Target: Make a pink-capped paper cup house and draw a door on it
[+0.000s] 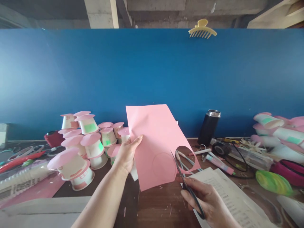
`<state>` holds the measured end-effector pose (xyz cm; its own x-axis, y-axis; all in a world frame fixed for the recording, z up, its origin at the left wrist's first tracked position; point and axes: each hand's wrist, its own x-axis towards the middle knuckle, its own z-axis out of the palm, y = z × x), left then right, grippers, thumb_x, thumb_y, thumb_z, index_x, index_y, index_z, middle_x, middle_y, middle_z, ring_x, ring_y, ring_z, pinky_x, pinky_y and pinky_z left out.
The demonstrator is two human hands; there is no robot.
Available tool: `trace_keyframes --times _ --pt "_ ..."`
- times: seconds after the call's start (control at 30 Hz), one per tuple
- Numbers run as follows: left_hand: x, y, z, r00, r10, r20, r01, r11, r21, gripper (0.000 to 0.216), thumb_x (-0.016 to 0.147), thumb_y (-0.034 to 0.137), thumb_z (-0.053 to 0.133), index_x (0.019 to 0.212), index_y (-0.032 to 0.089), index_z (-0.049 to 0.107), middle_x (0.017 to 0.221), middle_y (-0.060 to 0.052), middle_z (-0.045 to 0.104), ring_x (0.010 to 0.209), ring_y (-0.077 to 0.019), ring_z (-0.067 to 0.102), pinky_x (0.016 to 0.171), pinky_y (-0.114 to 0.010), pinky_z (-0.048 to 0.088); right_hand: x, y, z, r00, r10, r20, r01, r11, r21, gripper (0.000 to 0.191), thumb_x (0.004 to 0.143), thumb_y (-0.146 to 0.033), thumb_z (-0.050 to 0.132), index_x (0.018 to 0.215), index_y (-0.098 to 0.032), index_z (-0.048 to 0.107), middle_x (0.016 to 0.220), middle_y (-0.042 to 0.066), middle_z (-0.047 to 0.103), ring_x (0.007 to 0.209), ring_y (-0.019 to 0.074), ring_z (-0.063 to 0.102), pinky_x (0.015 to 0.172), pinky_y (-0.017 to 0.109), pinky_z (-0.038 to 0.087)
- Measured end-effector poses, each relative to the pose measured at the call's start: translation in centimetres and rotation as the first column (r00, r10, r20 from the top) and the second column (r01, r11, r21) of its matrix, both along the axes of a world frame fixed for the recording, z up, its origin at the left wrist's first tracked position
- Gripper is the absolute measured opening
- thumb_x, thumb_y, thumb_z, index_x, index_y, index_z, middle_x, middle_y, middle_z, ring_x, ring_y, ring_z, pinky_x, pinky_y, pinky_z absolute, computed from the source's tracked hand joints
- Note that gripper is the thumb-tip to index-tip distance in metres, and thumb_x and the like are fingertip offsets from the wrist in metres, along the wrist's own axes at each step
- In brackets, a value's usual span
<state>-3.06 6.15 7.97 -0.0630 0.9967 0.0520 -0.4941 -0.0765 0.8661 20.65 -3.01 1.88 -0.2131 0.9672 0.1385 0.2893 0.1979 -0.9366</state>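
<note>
Left hand (127, 155) is closed on the left edge of the pink paper sheet (152, 133), thumb in front, holding it upright and tilted above the desk (156, 205). Right hand (207, 199) is wrapped through the handles of the scissors (187, 185) at the sheet's lower right corner, with the blades parted and the tips pointing up at the sheet. There is a faint pencilled circle (163, 164) on the sheet's lower half and a round cut-out (186, 156) on its right edge. A pile of paper-cup houses (83, 145) with pink roofs sits left of the sheet, a black flask (209, 127) right of it, and a printed page (228, 196) below-right, under the right hand. A blue partition (142, 69) stands behind the sheet.
</note>
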Motion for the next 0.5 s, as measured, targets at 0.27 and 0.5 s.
trace_keyframes --times 0.27,0.5 --pt "-0.35 -0.01 0.23 1.000 0.003 -0.029 -0.003 1.000 0.005 0.042 0.063 0.034 0.085 0.096 0.012 0.072 0.083 -0.010 0.077 0.074 -0.0243 0.072 0.071 -0.035 0.055 0.15 -0.02 -0.53 0.998 0.032 0.054 -0.033 0.999 0.020 0.024 0.088 -0.040 0.058 0.083 -0.019 0.070 0.061 -0.004 0.046 0.053 0.0109 0.046 0.050 0.023 0.036" --pt "-0.65 0.10 0.30 0.998 0.003 -0.055 -0.002 1.000 0.019 0.036 0.067 0.033 0.083 0.095 0.012 0.072 0.084 -0.008 0.077 0.073 -0.0207 0.072 0.070 -0.031 0.053 0.24 -0.06 -0.69 0.997 0.025 0.075 -0.028 0.999 0.027 0.025 0.087 -0.042 0.060 0.085 -0.020 0.071 0.061 -0.004 0.047 0.054 0.0114 0.047 0.049 0.023 0.036"
